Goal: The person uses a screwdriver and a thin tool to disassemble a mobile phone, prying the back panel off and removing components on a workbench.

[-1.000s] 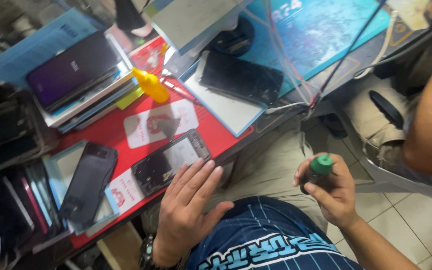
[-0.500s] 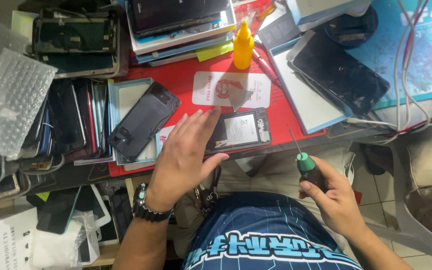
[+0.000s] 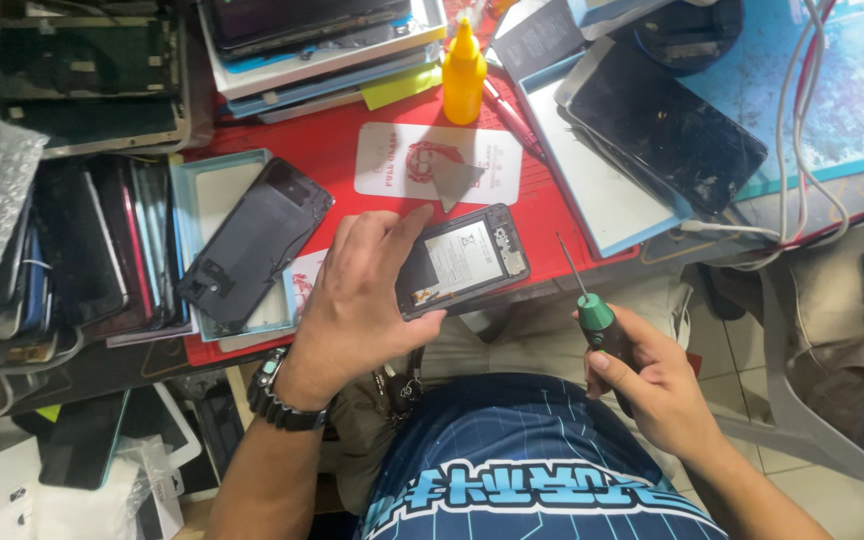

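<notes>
A phone repair bench, clearly: a red mat (image 3: 562, 215) in the middle of the frame holds an opened phone (image 3: 467, 258), a loose back cover (image 3: 252, 245) sits left of it, stacked handsets (image 3: 72, 250) crowd the left edge, and a cracked screen (image 3: 667, 130) lies upper right beside cables (image 3: 802, 110).

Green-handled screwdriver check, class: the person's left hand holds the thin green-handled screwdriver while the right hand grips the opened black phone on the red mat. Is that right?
Not quite: the hands are swapped. The head view shows the right hand holding the thin green-handled screwdriver, while the left hand grips the opened black phone on the red mat.
</notes>
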